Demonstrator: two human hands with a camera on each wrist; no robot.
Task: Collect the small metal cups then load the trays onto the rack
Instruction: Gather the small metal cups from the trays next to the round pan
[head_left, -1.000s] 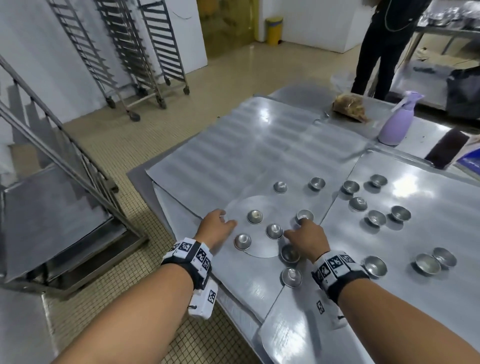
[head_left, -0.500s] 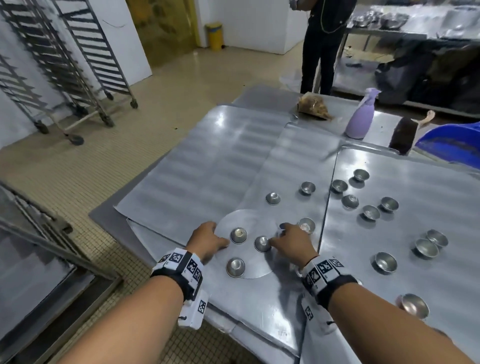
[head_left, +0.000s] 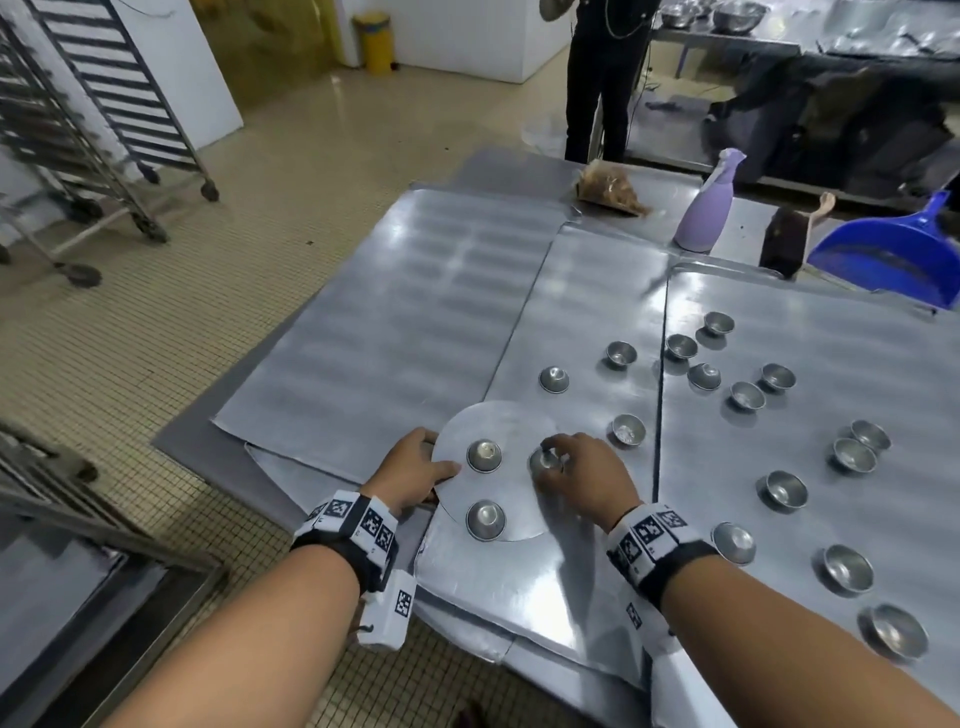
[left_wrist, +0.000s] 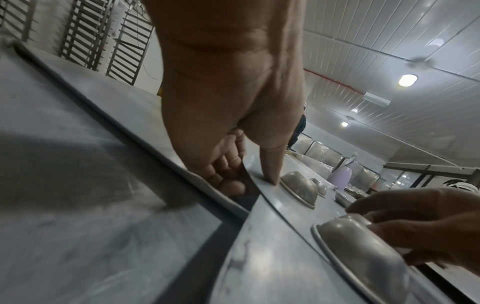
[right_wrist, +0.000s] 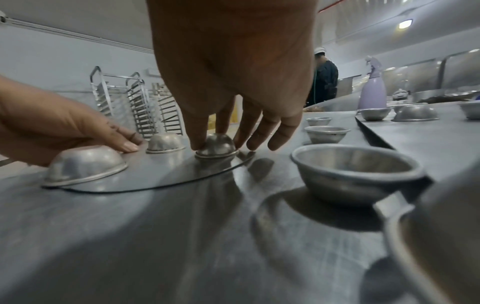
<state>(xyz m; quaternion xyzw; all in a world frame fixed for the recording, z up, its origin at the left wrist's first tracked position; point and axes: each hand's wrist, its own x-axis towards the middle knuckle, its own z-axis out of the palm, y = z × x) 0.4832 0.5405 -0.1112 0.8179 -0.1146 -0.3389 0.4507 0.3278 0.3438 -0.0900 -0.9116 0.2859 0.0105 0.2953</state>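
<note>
A thin round metal disc (head_left: 511, 423) lies on overlapping flat metal trays (head_left: 415, 312). My left hand (head_left: 415, 467) grips its left edge, thumb on top (left_wrist: 270, 174) and fingers curled beneath. Three small metal cups sit upside down on the disc. My right hand (head_left: 571, 470) pinches the rightmost cup (right_wrist: 217, 147) between its fingertips. The other two (head_left: 484, 455) (head_left: 485, 519) stand free. Several more cups are scattered on the middle tray (head_left: 554, 379) and the right tray (head_left: 787, 491), most with the mouth up.
Wheeled tray racks (head_left: 104, 114) stand on the tiled floor at far left, and another rack (head_left: 78, 519) is close on my left. A purple spray bottle (head_left: 706, 208), a brush (head_left: 784, 239) and a blue dustpan (head_left: 893, 254) sit at the table's far side. A person (head_left: 602, 78) stands beyond.
My right hand has moved left onto the disc and closed its fingertips round an upturned cup. My left hand has stayed at the disc's left edge.
</note>
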